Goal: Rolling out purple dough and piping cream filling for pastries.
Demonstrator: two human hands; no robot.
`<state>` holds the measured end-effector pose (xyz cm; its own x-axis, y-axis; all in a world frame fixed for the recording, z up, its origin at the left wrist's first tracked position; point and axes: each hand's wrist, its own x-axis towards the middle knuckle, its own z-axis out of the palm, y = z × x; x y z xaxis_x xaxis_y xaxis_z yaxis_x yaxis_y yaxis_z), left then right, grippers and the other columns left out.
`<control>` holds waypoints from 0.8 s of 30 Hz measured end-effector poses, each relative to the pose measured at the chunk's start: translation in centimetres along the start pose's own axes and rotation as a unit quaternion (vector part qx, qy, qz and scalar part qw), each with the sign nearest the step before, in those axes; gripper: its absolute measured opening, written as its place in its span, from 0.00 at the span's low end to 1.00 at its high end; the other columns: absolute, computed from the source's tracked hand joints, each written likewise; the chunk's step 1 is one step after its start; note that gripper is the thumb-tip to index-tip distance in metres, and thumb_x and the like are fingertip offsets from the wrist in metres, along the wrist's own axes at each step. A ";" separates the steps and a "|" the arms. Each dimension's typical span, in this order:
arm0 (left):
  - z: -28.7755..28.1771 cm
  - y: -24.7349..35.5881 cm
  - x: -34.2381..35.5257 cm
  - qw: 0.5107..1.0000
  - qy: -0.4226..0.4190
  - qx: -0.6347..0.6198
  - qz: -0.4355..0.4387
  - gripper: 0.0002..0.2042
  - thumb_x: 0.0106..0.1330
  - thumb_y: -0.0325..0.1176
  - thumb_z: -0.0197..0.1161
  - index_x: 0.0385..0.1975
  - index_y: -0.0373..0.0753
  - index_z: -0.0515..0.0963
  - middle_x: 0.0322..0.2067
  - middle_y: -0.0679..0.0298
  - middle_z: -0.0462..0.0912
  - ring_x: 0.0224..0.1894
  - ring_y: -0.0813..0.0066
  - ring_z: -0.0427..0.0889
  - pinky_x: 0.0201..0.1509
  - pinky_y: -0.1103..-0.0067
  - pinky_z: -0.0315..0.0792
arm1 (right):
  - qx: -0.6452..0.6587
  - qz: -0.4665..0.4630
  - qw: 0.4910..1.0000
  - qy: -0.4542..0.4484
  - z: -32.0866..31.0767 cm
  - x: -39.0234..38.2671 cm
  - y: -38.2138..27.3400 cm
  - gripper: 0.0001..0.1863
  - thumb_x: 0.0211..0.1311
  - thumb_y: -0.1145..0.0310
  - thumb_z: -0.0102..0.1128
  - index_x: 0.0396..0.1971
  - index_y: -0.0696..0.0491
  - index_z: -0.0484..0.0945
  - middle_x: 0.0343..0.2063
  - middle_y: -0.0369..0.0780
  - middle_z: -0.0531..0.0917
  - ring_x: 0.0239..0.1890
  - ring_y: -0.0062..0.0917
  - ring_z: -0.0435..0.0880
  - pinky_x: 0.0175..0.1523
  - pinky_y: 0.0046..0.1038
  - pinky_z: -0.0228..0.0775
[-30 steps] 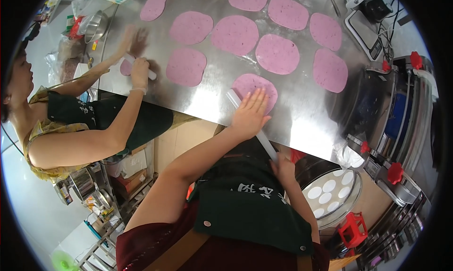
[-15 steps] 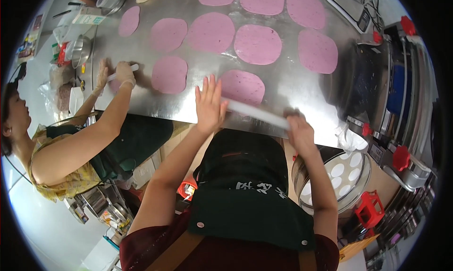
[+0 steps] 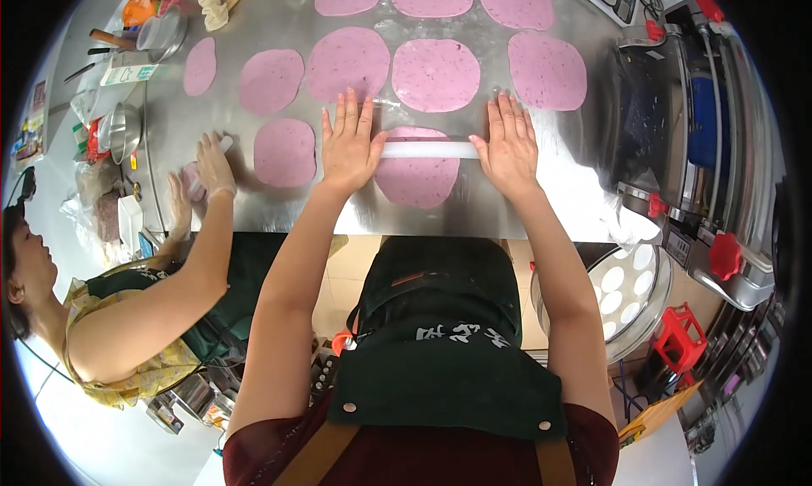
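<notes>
1. Far left: a co-worker's gloved hands [image 3: 203, 177] press a small white roller on the long steel worktable [image 3: 524, 207], just beside a flat pink dough round [image 3: 285, 152].
2. Left hand [image 3: 348, 143]: fingers straight & spread, palm down on the left end of the white cylindrical rolling pin [image 3: 427, 149]. Not curled round it, pressing flat.
3. Pin lies crosswise atop the pink speckled dough disc [image 3: 417, 171], near the table's front edge, between both hands.
4. Right hand [image 3: 508, 139]: same pose, fingers flat & released, palm on the pin's right end.
5. Handling (my read): dough looks soft, thin, floppy, prob. tears if lifted by one edge; better slid or lifted w/ both palms under. Pin looks stiff, smooth, light; rolls freely, so hold at the ends w/ palms, as now.
6. Behind the pin: more flat pink rounds [image 3: 436, 73] in rows, apart from each other.
7. Right: steel machine w/ red knobs [image 3: 726, 256]; below it a round tray of white pieces [image 3: 630, 291].
</notes>
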<state>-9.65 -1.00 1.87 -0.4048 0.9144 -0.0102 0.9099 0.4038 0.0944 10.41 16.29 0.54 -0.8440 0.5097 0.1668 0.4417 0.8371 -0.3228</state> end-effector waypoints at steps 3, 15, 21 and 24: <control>0.7 -0.6 0.9 1.000 -0.004 0.011 -0.013 0.28 0.64 0.45 0.41 0.60 0.35 0.50 0.61 0.46 0.46 0.65 0.51 0.43 0.64 0.58 0.35 | -0.015 0.044 0.999 0.020 0.7 1.5 -0.1 0.31 0.54 0.55 0.52 0.52 0.62 0.63 0.57 0.51 0.60 0.61 0.42 0.55 0.64 0.41 0.43; -0.2 -0.2 -1.7 1.000 -0.015 -0.016 -0.003 0.28 0.62 0.44 0.45 0.59 0.33 0.53 0.60 0.45 0.48 0.64 0.50 0.44 0.63 0.55 0.36 | -0.043 0.103 0.994 0.014 0.4 -3.1 -3.0 0.29 0.52 0.60 0.52 0.52 0.63 0.62 0.57 0.52 0.58 0.61 0.43 0.54 0.62 0.49 0.41; -0.2 -0.2 0.9 0.999 0.021 -0.033 -0.002 0.29 0.61 0.44 0.47 0.59 0.34 0.54 0.61 0.47 0.49 0.63 0.50 0.47 0.62 0.54 0.38 | -0.074 0.137 0.988 0.009 0.1 0.2 -2.9 0.29 0.52 0.60 0.50 0.52 0.61 0.63 0.57 0.50 0.60 0.61 0.44 0.55 0.62 0.47 0.41; -0.2 -0.4 1.9 0.998 0.040 -0.038 0.008 0.29 0.60 0.44 0.47 0.59 0.36 0.54 0.61 0.48 0.50 0.63 0.50 0.47 0.61 0.53 0.39 | -0.070 0.130 0.989 0.011 0.2 1.4 -2.8 0.31 0.52 0.61 0.50 0.54 0.63 0.60 0.59 0.51 0.56 0.63 0.42 0.51 0.63 0.46 0.40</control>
<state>-10.76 0.61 1.99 -0.3988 0.9143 0.0713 0.9082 0.3829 0.1691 7.97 14.62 1.48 -0.6903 0.7140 0.1167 0.6816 0.6959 -0.2262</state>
